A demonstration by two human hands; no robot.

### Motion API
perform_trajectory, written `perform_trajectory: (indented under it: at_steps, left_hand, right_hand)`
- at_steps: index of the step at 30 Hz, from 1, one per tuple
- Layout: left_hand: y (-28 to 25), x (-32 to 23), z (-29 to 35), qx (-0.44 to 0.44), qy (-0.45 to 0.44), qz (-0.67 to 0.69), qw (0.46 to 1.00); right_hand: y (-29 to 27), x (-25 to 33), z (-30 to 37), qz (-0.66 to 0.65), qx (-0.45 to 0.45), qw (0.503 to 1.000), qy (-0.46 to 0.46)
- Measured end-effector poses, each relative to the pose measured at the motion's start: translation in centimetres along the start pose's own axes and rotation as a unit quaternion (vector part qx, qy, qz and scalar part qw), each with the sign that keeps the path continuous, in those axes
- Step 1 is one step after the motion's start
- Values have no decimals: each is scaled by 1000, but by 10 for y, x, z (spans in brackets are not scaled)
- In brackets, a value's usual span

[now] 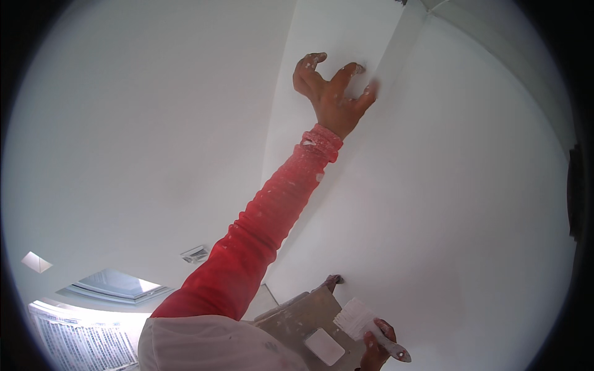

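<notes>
The white wall [470,204] and the ceiling [136,123] fill nearly the whole view, both looking evenly white and smooth, with no bare patch or raw seam that can be made out; by that, most of the coating seems already laid, though fine flaws would be too small to tell here. Running up between the 2 surfaces is a narrow corner strip [396,46], and that is where the work sits now. The left hand [331,89], in a red sleeve [266,229] flecked with white, is raised high with fingers spread and fingertips pressed flat against the strip, holding nothing. Lower down, near the bottom edge, a flat plaster board [309,321] smeared with dried white carries a small lump of filler [325,346], so little material is left on it. The right hand [374,349] is closed around the handle of a putty knife [365,324], whose blade is loaded with white filler and rests just above the board, well apart from the corner strip, so that load is judged not yet applied.
</notes>
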State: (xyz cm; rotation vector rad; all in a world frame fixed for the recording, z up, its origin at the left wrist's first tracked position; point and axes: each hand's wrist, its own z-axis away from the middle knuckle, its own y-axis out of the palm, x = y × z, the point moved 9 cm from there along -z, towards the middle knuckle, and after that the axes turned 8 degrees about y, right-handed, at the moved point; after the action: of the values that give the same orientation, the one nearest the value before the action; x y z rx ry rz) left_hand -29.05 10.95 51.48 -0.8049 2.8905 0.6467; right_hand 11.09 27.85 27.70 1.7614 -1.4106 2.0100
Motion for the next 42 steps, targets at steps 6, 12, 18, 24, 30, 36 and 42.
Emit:
perform_trajectory:
  at_steps: [6,12,18,24,30,36,42]
  left_hand:
    - [3,4,3,26,-10,-5,1000]
    - [4,4,2,23,-9,-4,1000]
    - [2,3,1,15,5,9,1000]
    - [-8,4,2,-2,-13,37,999]
    - [-83,-6,93,93,-133,122,979]
    - [-236,-54,312,404,-333,147,839]
    - [-402,-117,439,732,-304,119,598]
  right_hand:
    - [-1,16,4,68,-4,996,-49]
    - [1,1,5,-77,-26,994,68]
    - [1,20,8,64,-13,994,-86]
    - [3,-11,-6,-116,-44,992,35]
    - [-49,109,-60,-94,-139,975,-146]
    - [-61,326,-101,19,-225,850,-476]
    - [-3,439,-169,118,-158,835,-514]
